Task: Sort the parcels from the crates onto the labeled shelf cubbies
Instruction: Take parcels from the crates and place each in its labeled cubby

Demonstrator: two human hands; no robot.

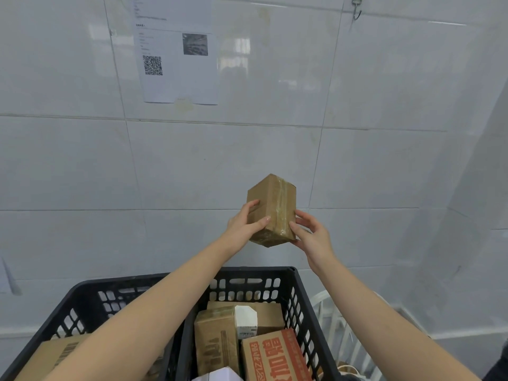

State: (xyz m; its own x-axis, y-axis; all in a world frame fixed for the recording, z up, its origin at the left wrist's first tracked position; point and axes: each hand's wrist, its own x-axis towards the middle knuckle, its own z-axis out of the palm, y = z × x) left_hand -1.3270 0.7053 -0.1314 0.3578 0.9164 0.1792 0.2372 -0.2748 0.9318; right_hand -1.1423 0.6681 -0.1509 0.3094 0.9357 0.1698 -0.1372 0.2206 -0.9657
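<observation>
Currently, a small brown cardboard parcel sealed with clear tape is held tilted in the air, above the far rim of a black perforated plastic crate and in front of a white tiled wall. The left hand grips its left edge, fingers curled round it. The right hand pinches its lower right corner.

Inside the crate are a tall brown carton, a small white box and a red-printed carton. The left forearm partly hides a flat cardboard box. A printed paper notice with a QR code is on the wall. A white wire rack is just right of the crate.
</observation>
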